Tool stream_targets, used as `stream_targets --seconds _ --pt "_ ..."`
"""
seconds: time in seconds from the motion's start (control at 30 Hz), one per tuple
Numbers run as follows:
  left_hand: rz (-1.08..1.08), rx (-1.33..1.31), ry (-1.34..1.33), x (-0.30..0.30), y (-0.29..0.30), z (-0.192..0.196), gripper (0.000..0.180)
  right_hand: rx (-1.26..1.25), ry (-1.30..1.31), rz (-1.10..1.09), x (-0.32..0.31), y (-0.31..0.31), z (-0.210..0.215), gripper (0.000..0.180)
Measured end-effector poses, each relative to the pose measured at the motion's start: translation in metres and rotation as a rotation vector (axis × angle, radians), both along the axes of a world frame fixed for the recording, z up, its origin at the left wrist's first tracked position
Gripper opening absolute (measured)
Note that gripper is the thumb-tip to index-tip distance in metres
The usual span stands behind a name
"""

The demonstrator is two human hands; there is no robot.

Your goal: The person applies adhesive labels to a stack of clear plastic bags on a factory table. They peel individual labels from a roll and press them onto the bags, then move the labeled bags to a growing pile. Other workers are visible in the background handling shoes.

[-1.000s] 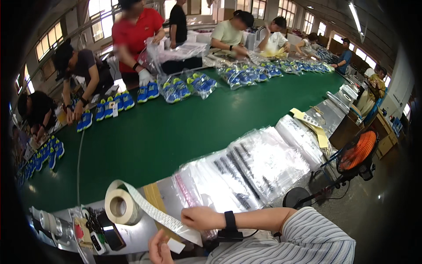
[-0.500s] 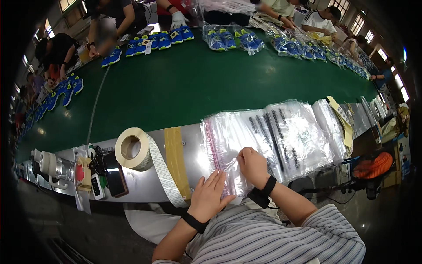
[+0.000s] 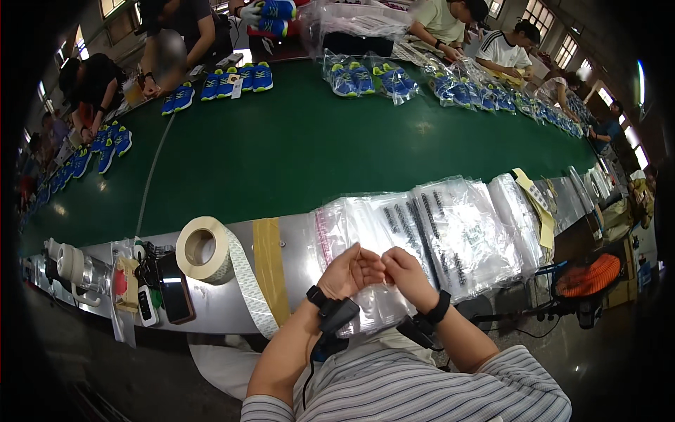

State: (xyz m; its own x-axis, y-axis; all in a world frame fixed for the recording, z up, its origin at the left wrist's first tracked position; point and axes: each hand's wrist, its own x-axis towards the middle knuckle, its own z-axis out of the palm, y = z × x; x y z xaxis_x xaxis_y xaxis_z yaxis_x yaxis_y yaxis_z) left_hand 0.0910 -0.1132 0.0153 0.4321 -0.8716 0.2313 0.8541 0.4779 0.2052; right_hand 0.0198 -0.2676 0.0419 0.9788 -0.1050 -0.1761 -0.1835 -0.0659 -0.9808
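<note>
Both my hands are together at the near edge of the metal bench, over the nearest stack of clear plastic bags. My left hand is cupped, palm turned right, fingers curled loosely, fingertips meeting the right hand. My right hand sits just beside it, fingers bent inward toward the left. They pinch at something small between them, too small to make out; probably the edge of the top bag, cannot tell for sure. The bag stack lies directly under and just beyond both hands, touching the bench, its red-striped edge to the left of my left hand. More bag stacks overlap to the right, well past my right hand. Black bands sit on both wrists. Left of my left hand, apart from it: a strip of brown tape stuck down on the bench, then a roll of white label tape standing on edge with its tail trailing toward me over the bench edge. Further left are a phone and small tools. Beyond the bench is the green conveyor belt, with blue shoes and bagged shoes on the far side, and other people working there.
</note>
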Motion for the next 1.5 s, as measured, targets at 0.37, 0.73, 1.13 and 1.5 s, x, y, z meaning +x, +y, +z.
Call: stream_targets --seconds 0.37,0.73,1.13,1.5 --pt "-0.022 0.781 0.022 -0.005 -0.014 0.023 0.064 -0.208 -0.254 0.352 -0.026 -0.014 0.040 0.037" --pt "0.946 1.189 -0.330 -0.106 0.135 0.047 0.037 -0.355 -0.291 -0.299 -0.029 -0.064 0.021 0.008" --pt "0.840 1.963 -1.067 -0.103 0.166 0.012 0.051 -1.723 -0.413 -0.469 -0.088 -0.155 0.024 0.053" --pt "1.069 1.157 -0.394 -0.099 0.134 0.034 0.041 -0.560 -0.362 0.371 -0.005 0.005 0.030 0.033"
